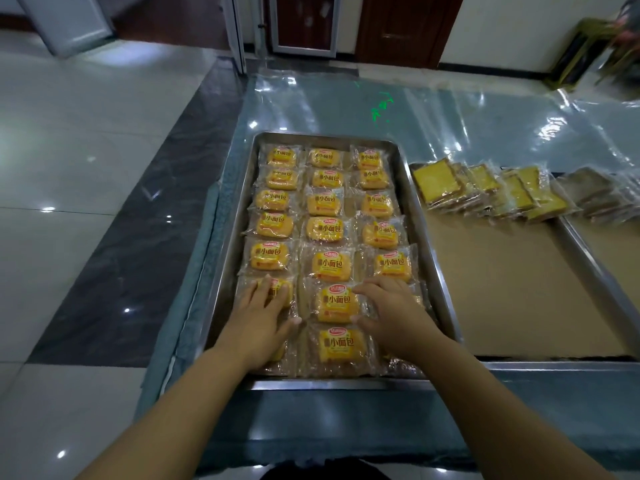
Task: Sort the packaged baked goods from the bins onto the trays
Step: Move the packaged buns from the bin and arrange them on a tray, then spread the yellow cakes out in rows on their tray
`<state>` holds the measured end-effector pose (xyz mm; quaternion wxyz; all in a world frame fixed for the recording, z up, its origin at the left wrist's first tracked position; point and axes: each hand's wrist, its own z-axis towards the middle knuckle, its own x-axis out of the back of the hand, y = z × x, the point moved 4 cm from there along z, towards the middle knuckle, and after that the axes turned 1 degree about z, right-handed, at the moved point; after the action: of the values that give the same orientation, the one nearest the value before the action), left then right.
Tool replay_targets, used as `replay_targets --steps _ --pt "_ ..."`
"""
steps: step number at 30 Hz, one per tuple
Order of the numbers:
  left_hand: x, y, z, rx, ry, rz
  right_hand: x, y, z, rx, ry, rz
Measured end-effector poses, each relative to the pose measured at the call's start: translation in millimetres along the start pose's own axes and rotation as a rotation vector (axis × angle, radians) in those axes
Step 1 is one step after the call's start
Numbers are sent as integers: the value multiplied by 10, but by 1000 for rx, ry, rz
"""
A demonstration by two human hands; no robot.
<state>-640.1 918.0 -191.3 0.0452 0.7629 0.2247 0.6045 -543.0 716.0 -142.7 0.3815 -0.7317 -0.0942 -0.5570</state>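
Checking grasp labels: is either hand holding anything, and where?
Left hand lies flat on a yellow plastic-wrapped bun packet; right hand touches the right edge of the middle packet, grip cannot be told.

The left hand (258,318) and the right hand (391,313) are bare. The left forearm (180,410) and the right forearm (485,403) are uncovered down to the lower edge of view. Between them lies a dark garment patch (329,472), whose detail cannot be told.
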Motion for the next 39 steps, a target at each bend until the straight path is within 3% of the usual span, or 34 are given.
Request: replay_targets --steps 11,19,29,39 --pt "544 489 195 -175 303 -124 423 351 -66 -68 149 -9" --pt "636 1195 595 -223 315 -106 995 1214 -116 -205 204 92" --pt "317 2424 1291 -144 290 -221 1597 2523 67 -259 159 21" --pt "187 2899 1977 -76 228 -228 1978 2982 627 -279 175 -7"
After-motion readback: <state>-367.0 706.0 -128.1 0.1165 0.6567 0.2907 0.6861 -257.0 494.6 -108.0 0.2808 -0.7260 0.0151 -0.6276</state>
